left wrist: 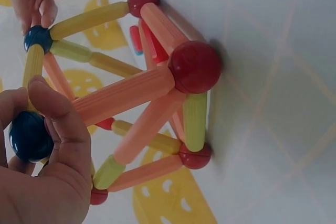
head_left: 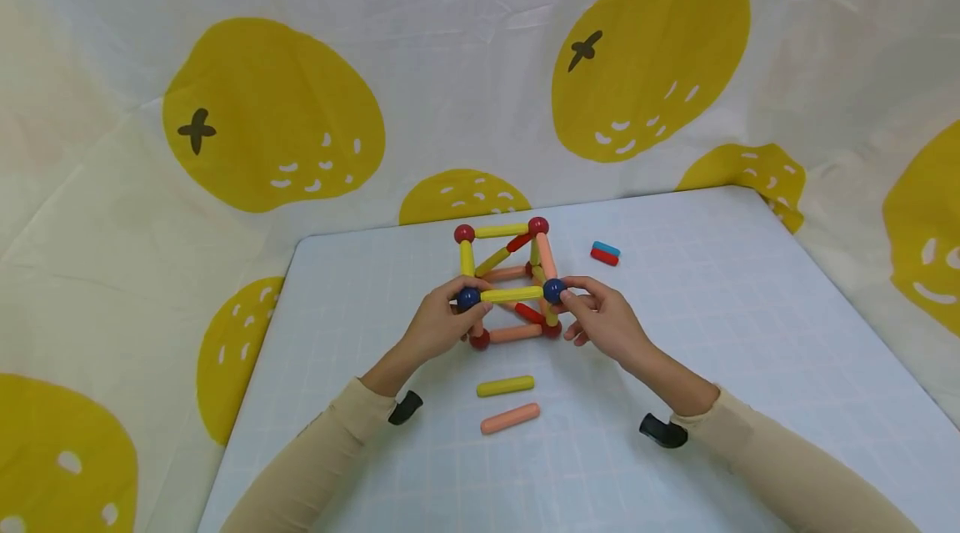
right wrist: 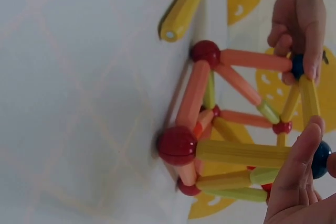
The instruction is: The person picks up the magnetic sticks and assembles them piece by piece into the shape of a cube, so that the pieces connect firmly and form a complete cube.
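A cube-like frame of coloured rods and balls stands on the table, with red balls such as the near lower one [left wrist: 195, 66] at its corners. A yellow rod [head_left: 512, 294] runs along its near top edge between two blue balls. My left hand [head_left: 435, 324] pinches the left blue ball [head_left: 468, 298] between thumb and fingers. At the other end, my right hand [head_left: 613, 326] pinches the right blue ball [head_left: 554, 291]. Pink uprights join below both sides' top edge, one being a pink rod [left wrist: 126, 97] under the left ball; a yellow upright [right wrist: 241, 152] stands under the right.
Nearer me on the table [head_left: 750, 333] lie a loose yellow rod [head_left: 506, 386] and a loose pink rod [head_left: 510, 419]. Behind and to the right are a short blue rod [head_left: 607, 248] and a short red rod [head_left: 604, 257]. A patterned cloth [head_left: 465, 57] hangs behind.
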Demonstrator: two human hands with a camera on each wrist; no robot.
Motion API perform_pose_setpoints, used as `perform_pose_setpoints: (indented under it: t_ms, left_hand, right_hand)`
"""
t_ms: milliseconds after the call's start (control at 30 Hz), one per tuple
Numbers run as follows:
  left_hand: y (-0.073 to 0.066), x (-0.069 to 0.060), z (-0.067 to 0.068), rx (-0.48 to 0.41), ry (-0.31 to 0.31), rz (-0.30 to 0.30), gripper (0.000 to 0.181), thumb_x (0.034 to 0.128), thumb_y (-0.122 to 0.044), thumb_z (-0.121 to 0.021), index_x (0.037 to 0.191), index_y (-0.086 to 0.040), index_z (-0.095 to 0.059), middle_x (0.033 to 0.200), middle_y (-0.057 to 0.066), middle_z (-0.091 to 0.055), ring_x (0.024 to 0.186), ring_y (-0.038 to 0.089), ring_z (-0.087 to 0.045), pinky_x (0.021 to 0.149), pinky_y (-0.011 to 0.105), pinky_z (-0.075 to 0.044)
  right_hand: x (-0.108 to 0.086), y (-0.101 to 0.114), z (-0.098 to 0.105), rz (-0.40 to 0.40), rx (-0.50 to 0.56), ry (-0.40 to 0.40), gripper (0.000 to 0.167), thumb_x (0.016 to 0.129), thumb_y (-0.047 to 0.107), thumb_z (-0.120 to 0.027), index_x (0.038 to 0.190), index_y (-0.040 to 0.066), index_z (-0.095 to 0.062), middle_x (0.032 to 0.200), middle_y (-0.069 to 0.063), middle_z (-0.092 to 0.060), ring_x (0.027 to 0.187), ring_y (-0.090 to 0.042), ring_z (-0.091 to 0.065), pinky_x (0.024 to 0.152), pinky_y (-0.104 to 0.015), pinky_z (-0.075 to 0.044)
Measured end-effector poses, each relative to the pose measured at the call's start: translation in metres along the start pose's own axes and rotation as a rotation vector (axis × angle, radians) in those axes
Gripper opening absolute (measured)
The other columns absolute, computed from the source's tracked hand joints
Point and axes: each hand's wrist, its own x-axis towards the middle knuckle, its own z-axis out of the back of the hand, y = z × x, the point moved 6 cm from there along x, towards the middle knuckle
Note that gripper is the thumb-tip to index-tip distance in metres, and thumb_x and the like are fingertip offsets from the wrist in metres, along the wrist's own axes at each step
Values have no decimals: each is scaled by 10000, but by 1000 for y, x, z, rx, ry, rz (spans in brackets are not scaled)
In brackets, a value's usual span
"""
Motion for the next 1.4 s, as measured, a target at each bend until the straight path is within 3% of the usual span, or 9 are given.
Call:
perform_pose_setpoints:
  t_ms: [233,467,633,800,900,1000,1133,1233,1400]
  left_hand:
    - [-2,11,3,-3,-19,-42,273,994,-281,-684,1250,-216,-618,847,270,-689,750,451,-646,608,315,-531]
    - [2,27,9,16,-46,-24,298,996,-284,-681,1273,-215,-596,858,241,-693,751,417,-659,635,306,-543]
    - [3,34,13,6,-53,3,330,997,-290,-679,1301,-201,-586,859,245,-697,779,444,-666,640,312,-544]
    - [-1,39,13,18,-27,15,339,1000,-306,-673,1309,-211,-573,889,251,-699,810,456,-665,696,378,-571]
    - [-2,40,13,24,-29,26,337,1000,-303,-673,1311,-218,-574,896,249,-703,809,443,-668,726,408,-579]
    - [-1,39,13,29,-26,51,341,1000,-303,-672,1318,-225,-574,900,244,-705,812,437,-667,718,381,-573]
    - [0,38,12,45,-20,65,351,1003,-312,-668,1328,-227,-571,906,237,-705,824,447,-661,657,296,-522]
    - [-1,38,11,46,-18,68,337,1006,-296,-664,1324,-225,-575,902,234,-705,835,453,-661,647,284,-514]
    - [-4,40,11,40,-18,69,330,1008,-301,-661,1319,-229,-578,889,223,-708,851,458,-657,661,292,-525]
  right_hand:
    - [16,1,2,3,0,-9,445,1065,333,-549,1462,134,-514,1202,-217,-720,685,-200,-714,669,-248,-594]
    - [37,3,2,-46,56,-6,464,1070,354,-534,1486,154,-489,1257,-209,-704,681,-157,-703,686,-237,-598]
    - [51,3,5,-79,44,14,493,1067,404,-520,1505,182,-471,1295,-177,-695,769,-214,-736,720,-247,-602]
    - [70,-16,46,-151,-26,-18,547,1080,437,-465,1556,176,-403,1368,-185,-650,948,-298,-741,749,-228,-597]
    - [82,-42,82,-235,-31,-56,591,1084,441,-446,1583,141,-347,1393,-188,-630,958,-238,-746,750,-193,-585]
    - [92,-73,105,-330,-19,-45,605,1086,418,-452,1589,108,-321,1288,-123,-699,842,-125,-738,742,-172,-575]
    - [102,-101,110,-410,34,-12,592,1085,356,-482,1577,69,-319,971,46,-754,717,-50,-699,721,-179,-575]
    - [108,-105,105,-441,73,-37,610,1074,341,-518,1571,52,-316,860,102,-714,693,-46,-700,704,-176,-573]
    - [120,-99,98,-506,126,-149,607,1037,327,-599,1534,64,-369,805,85,-683,643,-45,-697,679,-164,-563]
